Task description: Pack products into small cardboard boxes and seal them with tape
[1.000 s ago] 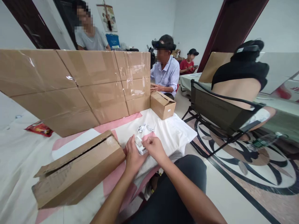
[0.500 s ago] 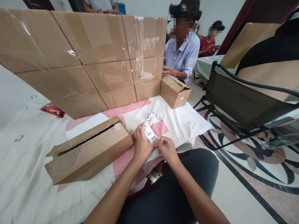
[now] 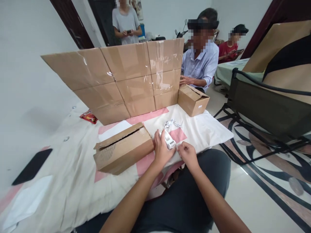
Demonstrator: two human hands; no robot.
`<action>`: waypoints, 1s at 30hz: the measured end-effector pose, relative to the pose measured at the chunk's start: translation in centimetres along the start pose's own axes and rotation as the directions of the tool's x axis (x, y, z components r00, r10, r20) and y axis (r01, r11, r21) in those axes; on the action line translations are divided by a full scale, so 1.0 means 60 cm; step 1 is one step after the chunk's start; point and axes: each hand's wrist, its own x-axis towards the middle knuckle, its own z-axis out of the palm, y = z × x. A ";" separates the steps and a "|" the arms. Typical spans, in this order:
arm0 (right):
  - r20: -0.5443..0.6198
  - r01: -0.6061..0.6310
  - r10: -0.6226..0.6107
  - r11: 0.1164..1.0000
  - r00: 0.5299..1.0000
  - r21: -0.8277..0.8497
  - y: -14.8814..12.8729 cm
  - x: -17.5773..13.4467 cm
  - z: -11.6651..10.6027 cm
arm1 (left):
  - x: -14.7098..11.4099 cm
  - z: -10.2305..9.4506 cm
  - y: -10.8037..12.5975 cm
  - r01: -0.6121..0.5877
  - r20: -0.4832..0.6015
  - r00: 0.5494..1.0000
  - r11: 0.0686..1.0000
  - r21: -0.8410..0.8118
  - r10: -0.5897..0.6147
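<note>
My left hand (image 3: 162,147) is wrapped round a small white tape dispenser (image 3: 169,139), held just above the cloth near the table's front edge. Its upper side shows a pale window-like part. Close by on the right, my right hand (image 3: 188,153) is closed with thumb and fingers pressed together, a small gap from the dispenser. Whatever those fingers pinch is too small to make out. Beyond the dispenser lies a crumpled silvery-white bundle (image 3: 172,123). A long cardboard box (image 3: 126,152) with a slit along its top lies left of my left hand.
A tall cardboard partition (image 3: 131,77) stands across the table. At its right end is a smaller box (image 3: 193,100), with a person (image 3: 200,61) seated behind. A red packet (image 3: 88,116) and a black flat object (image 3: 32,166) lie left. A folding chair (image 3: 267,106) stands right.
The view has swung up and left, so everything appears shifted right. My right hand has come slightly away from the dispenser, while my left hand keeps its hold.
</note>
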 end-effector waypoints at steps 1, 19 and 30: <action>-0.002 0.022 -0.022 1.000 1.000 0.014 -0.009 -0.007 -0.001 | -0.012 -0.009 0.007 -0.038 -0.001 0.999 0.996 -0.077 0.038; 0.329 0.494 -0.502 0.862 0.800 0.114 -0.139 -0.151 0.086 | -0.136 -0.263 0.027 0.149 0.283 0.959 0.861 -0.487 -0.006; 0.223 0.416 -0.352 0.733 0.909 -0.538 -0.139 -0.096 0.081 | -0.151 -0.364 -0.005 -0.080 -0.233 0.972 0.954 -0.290 0.011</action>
